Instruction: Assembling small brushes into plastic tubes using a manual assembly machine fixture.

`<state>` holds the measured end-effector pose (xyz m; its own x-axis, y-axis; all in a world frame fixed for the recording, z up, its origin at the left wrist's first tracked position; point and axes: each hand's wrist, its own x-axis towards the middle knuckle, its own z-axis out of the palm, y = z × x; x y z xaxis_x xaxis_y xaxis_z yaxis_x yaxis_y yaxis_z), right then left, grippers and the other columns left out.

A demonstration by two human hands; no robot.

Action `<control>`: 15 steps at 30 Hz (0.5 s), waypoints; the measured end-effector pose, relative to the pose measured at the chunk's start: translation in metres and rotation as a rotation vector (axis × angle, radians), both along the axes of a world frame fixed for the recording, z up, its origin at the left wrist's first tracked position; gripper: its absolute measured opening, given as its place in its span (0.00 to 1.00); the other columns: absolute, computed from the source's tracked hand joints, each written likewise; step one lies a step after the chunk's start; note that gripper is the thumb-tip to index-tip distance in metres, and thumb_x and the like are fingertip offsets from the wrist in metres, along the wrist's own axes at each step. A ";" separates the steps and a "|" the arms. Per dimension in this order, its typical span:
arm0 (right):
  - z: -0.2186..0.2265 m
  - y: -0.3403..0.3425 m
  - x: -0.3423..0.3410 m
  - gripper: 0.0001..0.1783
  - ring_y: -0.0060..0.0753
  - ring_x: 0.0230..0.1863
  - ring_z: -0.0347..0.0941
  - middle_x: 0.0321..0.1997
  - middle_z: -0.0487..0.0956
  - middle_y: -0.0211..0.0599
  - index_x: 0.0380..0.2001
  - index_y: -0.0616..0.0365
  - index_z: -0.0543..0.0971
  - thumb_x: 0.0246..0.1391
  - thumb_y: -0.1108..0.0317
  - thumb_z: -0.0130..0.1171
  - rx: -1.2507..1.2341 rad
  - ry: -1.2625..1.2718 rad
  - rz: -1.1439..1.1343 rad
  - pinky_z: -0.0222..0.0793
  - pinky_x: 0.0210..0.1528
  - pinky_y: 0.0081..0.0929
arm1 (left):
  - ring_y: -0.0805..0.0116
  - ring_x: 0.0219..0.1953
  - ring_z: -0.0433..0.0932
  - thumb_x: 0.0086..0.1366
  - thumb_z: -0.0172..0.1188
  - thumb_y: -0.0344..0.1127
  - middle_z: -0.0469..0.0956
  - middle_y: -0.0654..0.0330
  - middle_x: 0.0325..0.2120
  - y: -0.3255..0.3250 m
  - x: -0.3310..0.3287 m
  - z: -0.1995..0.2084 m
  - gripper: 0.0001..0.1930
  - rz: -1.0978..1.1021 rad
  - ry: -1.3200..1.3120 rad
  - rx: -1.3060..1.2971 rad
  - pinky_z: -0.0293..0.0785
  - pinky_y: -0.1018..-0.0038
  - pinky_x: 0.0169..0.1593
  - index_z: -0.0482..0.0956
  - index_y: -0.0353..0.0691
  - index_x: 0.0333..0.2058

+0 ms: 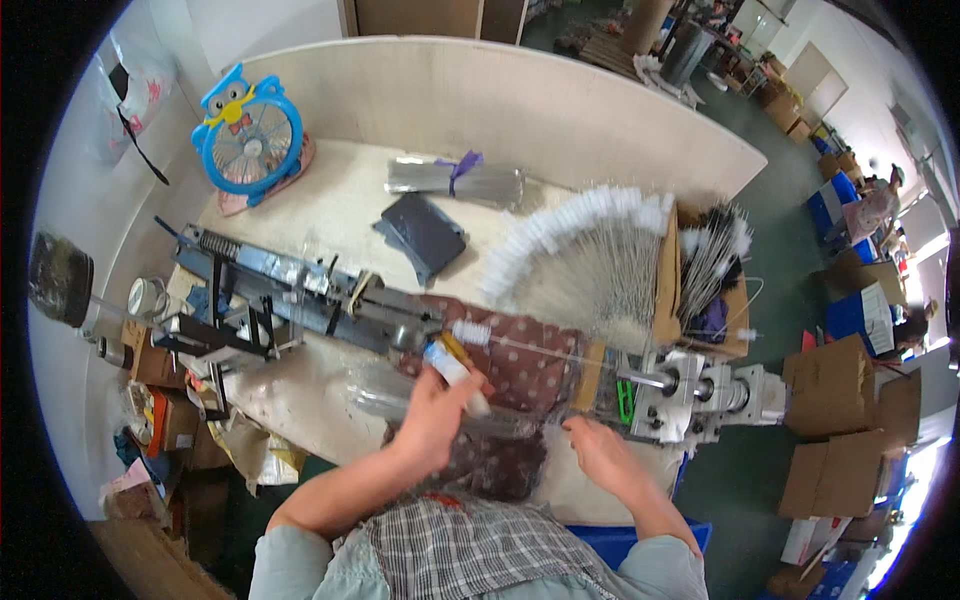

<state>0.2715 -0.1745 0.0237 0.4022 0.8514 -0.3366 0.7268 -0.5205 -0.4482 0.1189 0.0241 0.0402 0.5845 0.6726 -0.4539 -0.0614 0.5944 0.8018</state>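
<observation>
In the head view, one small white-and-blue item point(448, 366) is held over the left part of the brown dotted cloth point(540, 350), its blue end pointed forward and left, its long axis slanted back to the right. It is gripped by the bent fingers of the left hand point(440, 405), and its blue end is seen beyond them. One thin brush point(472, 333) is stretched across the cloth, white head to the left, wire to the right, beyond both hands' fingers. The right hand point(598, 450) is placed by the cloth's right edge; whether anything is grasped there cannot be told. Beyond the cloth, one purple-tied bundle point(490, 182) and one blue fan point(255, 145) can be counted.
</observation>
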 end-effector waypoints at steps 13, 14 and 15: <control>0.014 -0.004 -0.010 0.09 0.54 0.37 0.74 0.33 0.76 0.51 0.32 0.64 0.76 0.45 0.74 0.51 -0.027 -0.187 -0.181 0.70 0.41 0.44 | 0.64 0.25 0.77 0.63 0.52 0.38 0.78 0.54 0.33 -0.011 0.041 0.016 0.12 -0.489 -0.150 1.025 0.74 0.70 0.31 0.72 0.38 0.41; 0.020 -0.008 -0.009 0.09 0.54 0.37 0.74 0.33 0.76 0.51 0.32 0.64 0.76 0.45 0.74 0.51 -0.035 -0.207 -0.191 0.70 0.41 0.44 | 0.61 0.25 0.78 0.59 0.56 0.33 0.78 0.56 0.33 -0.015 0.062 0.016 0.11 -0.457 -0.110 1.227 0.74 0.69 0.31 0.73 0.40 0.42; 0.029 -0.012 -0.007 0.08 0.53 0.37 0.73 0.34 0.75 0.50 0.31 0.63 0.75 0.45 0.73 0.52 -0.088 -0.256 -0.190 0.70 0.41 0.44 | 0.61 0.25 0.78 0.59 0.56 0.33 0.78 0.56 0.33 -0.015 0.078 0.011 0.11 -0.444 -0.122 1.231 0.74 0.69 0.31 0.73 0.40 0.42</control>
